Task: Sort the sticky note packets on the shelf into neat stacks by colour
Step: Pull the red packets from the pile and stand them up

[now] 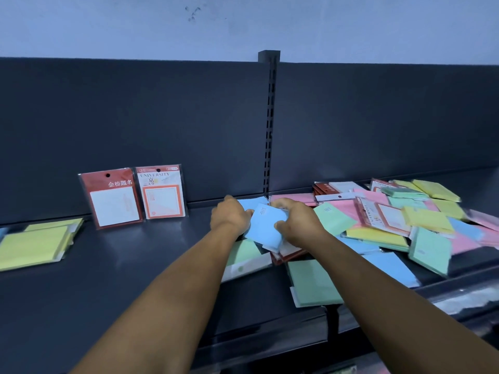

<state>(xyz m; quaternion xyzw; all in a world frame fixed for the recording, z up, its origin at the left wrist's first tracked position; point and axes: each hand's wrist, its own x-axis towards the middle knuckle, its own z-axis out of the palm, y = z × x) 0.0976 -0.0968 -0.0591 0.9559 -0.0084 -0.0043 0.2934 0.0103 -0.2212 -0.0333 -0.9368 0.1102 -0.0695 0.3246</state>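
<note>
Forearms reaching over shelf (113,265) | left hand (229,215) and right hand (298,225) both pinching blue packet (266,225) | likely light, slippery film, bendy | gripping opposite edges suiting it

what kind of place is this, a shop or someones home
Most likely a stationery shop aisle. The dark metal shelf has a slotted upright post like retail racking, two packets with hang holes stand displayed against the back panel, and many sealed sticky note packets lie heaped on it.
</note>
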